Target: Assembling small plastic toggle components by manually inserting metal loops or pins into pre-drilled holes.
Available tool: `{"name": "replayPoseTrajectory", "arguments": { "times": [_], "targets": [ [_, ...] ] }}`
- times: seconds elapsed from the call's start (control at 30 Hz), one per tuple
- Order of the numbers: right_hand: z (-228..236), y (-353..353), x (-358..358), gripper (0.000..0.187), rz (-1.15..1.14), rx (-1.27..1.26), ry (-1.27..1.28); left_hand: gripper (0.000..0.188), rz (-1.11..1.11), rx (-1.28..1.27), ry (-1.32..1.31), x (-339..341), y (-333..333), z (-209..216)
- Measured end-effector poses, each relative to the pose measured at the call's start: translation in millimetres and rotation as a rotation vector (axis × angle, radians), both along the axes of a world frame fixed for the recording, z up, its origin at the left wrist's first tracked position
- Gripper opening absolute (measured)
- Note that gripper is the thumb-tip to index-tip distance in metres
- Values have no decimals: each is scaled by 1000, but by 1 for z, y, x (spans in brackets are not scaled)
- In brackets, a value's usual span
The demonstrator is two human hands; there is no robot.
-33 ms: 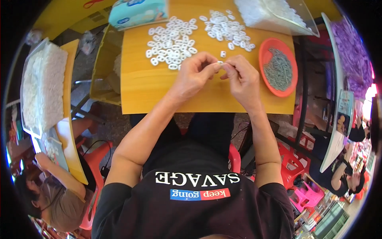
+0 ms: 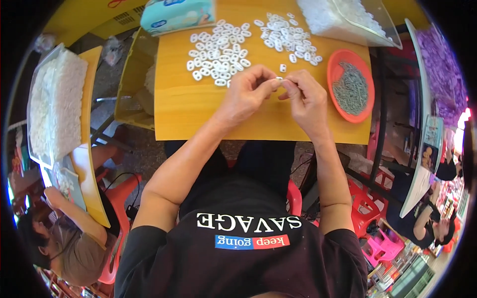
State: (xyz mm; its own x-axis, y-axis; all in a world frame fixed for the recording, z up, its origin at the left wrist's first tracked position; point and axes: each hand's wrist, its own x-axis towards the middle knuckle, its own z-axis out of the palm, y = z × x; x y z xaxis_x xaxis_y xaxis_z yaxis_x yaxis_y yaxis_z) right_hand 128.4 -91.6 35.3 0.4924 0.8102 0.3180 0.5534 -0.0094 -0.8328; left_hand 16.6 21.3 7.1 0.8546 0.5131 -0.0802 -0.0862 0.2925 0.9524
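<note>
Over the table's middle, my left hand (image 2: 247,94) pinches a small white plastic piece (image 2: 279,78) between thumb and fingers. My right hand (image 2: 307,97) meets it from the other side, its thumb and fingertips closed together; what they hold, if anything, is too small to make out. Just beyond my fingertips lies a single white two-holed piece (image 2: 282,67). Farther off are two spreads of such oval white pieces, a larger left pile (image 2: 218,55) and a smaller right pile (image 2: 285,37). To the right, an orange-red bowl (image 2: 333,102) holds many thin grey metal screws or pins (image 2: 351,92).
A teal soft tissue pack (image 2: 179,16) sits at the table's far left, and a clear bin (image 2: 392,39) of white pieces at the far right. On the left, a person (image 2: 82,238) sits at another table with a clear tub (image 2: 59,107). Red stools (image 2: 365,203) stand right.
The whole view has shifted slightly, with the table and piles a little farther right. My hands stay together in nearly the same pinch.
</note>
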Motion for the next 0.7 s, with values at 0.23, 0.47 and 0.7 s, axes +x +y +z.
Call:
{"name": "replayPoseTrajectory", "arguments": {
  "times": [0.23,0.47,0.7],
  "targets": [
    [3,1,3,3,-41,-34,-72,12,51,38,-53,4,-2,-6],
    [1,10,43,14,-243,-140,-99,13,50,-29,-84,7,0,-8],
    [-19,20,52,12,-235,-196,-465,14,43,-40,-103,4,2,-12]
  ]
}}
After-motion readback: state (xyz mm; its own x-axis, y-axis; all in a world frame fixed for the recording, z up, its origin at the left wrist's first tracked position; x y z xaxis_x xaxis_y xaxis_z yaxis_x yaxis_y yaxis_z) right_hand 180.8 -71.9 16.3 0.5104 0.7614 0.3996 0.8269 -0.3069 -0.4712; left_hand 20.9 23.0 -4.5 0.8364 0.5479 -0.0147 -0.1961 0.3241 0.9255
